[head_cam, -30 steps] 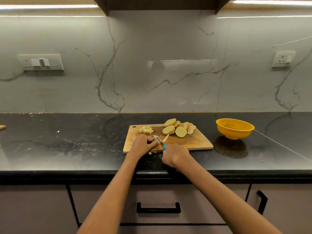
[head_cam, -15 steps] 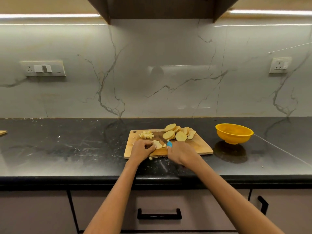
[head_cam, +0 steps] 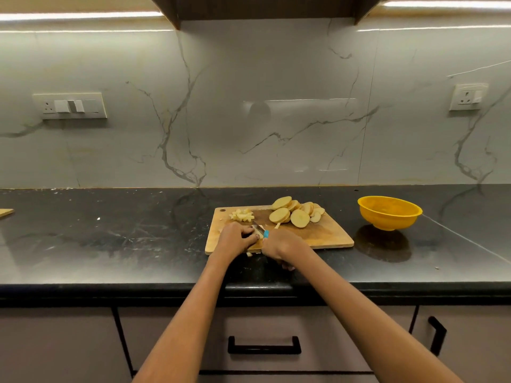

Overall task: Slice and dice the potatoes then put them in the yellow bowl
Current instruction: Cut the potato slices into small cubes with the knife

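Note:
A wooden cutting board (head_cam: 329, 236) lies on the black counter. A pile of round potato slices (head_cam: 296, 212) sits at its back right, and a small heap of diced potato (head_cam: 242, 215) at its back left. My left hand (head_cam: 237, 240) presses down on a potato piece at the board's front left; the piece is mostly hidden under the fingers. My right hand (head_cam: 282, 246) grips a knife (head_cam: 260, 230) with a blue handle, its blade lying against my left fingers. The yellow bowl (head_cam: 389, 212) stands to the right of the board and looks empty.
A small potato bit (head_cam: 249, 254) lies on the counter just in front of the board. A wooden edge (head_cam: 5, 212) pokes in at the far left. Cabinet drawers with black handles (head_cam: 264, 345) run below the counter edge. A marble wall stands behind.
The knife blade has shifted left, close against my left fingers. The potato piece seen by my left hand is now covered. The camera view has shifted slightly.

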{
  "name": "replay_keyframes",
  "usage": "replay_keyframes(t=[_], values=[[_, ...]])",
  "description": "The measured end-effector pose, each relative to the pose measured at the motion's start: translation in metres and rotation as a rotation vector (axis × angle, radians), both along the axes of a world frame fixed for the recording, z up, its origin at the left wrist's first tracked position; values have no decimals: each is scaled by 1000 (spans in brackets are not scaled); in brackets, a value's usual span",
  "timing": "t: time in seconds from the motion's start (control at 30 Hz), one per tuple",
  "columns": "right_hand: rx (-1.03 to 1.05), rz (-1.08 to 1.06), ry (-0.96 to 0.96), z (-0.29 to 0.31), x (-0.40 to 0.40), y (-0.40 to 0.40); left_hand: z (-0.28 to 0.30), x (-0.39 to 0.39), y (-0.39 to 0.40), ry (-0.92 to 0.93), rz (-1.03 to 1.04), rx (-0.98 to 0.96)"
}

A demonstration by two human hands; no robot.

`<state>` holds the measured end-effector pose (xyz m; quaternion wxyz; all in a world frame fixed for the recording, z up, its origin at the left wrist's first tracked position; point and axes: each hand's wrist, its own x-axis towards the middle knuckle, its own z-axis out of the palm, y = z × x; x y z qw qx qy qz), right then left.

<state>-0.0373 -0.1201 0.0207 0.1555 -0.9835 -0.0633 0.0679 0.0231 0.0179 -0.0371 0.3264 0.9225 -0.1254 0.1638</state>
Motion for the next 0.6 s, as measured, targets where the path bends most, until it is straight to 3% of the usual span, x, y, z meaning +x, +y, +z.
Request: replay_keyframes(t=[0.47, 0.6], values=[[-137, 50, 54, 19, -60, -37, 0, -9, -1, -16, -14, -44], [-28, 29, -116, 18, -46, -41, 2, -10, 2, -9, 41, -47]])
